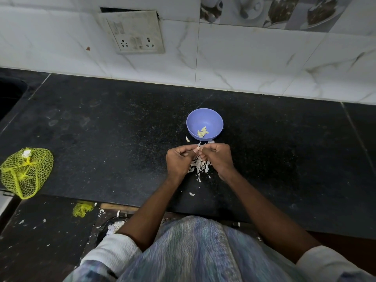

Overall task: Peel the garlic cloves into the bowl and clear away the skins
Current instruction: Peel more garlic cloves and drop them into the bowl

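Lavender-blue plastic, the small bowl (pixel 204 124) stands on the black speckled worktop (pixel 101 127), just beyond the two hands. In its bottom lies a little cluster of peeled garlic cloves (pixel 202 132), pale yellow, touching one another; nothing else shows inside it.

The left hand (pixel 179 157) and the right hand (pixel 217 156) meet just in front of the bowl, fingers curled, their tips pinched together on one small garlic clove (pixel 197 150) held between them above the worktop. Each grip is closed on that clove; how much skin it bears is too small to tell.

Under and between the hands a heap of papery skins (pixel 200 166) lies on the worktop, with a few stray flakes nearer the front edge and one curled piece (pixel 187 138) just left of the bowl.

Well apart to the left, a yellow net bag (pixel 25 173) lies at the worktop's edge, with something white showing near its knotted top. A smaller scrap of yellow net (pixel 82 209) lies below the front edge, and more skin flakes are scattered down there.
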